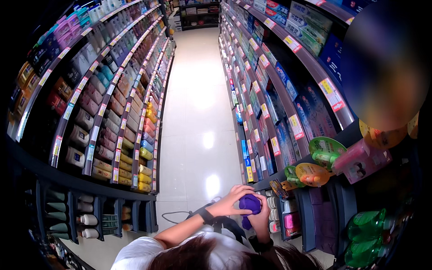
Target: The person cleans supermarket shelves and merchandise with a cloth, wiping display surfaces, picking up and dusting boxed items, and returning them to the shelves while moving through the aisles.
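Both hands are in front of my body, low in the middle of the view. A bunched purple cloth is held between them, with a loose end hanging below. My left hand wraps over the cloth from the left, its thumb along the lower side. From the right, my right hand clasps the same cloth, fingers curled around its edge. Dark bands are on both wrists. Whether anything is inside the cloth cannot be seen.
A tiled aisle floor runs ahead between shelves. Bottles line the left shelving; toothpaste boxes fill the right. Hanging packs jut out at the right shelf end. Close on the right are green bottles.
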`<action>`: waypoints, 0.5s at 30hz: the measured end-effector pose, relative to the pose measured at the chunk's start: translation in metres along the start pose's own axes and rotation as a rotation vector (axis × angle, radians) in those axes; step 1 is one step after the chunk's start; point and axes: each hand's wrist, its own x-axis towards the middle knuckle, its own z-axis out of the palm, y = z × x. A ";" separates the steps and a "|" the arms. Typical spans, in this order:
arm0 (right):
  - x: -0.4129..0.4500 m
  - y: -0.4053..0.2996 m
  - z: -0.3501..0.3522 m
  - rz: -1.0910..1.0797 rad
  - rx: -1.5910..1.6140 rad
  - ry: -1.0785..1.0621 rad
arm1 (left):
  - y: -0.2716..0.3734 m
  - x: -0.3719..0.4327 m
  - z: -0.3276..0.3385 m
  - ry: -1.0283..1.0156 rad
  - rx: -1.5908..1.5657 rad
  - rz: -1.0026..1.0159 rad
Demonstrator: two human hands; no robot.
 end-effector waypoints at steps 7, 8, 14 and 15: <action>0.051 -0.035 0.045 -0.275 -0.088 -0.323 | -0.024 -0.046 -0.049 0.192 -0.297 -0.312; 0.054 -0.039 0.054 -0.327 -0.132 -0.337 | -0.029 -0.048 -0.057 0.187 -0.347 -0.373; 0.080 -0.060 0.096 -0.350 -0.162 -0.460 | -0.066 -0.049 -0.114 0.257 -0.435 -0.395; 0.086 -0.065 0.100 -0.340 -0.163 -0.436 | -0.075 -0.046 -0.127 0.232 -0.436 -0.391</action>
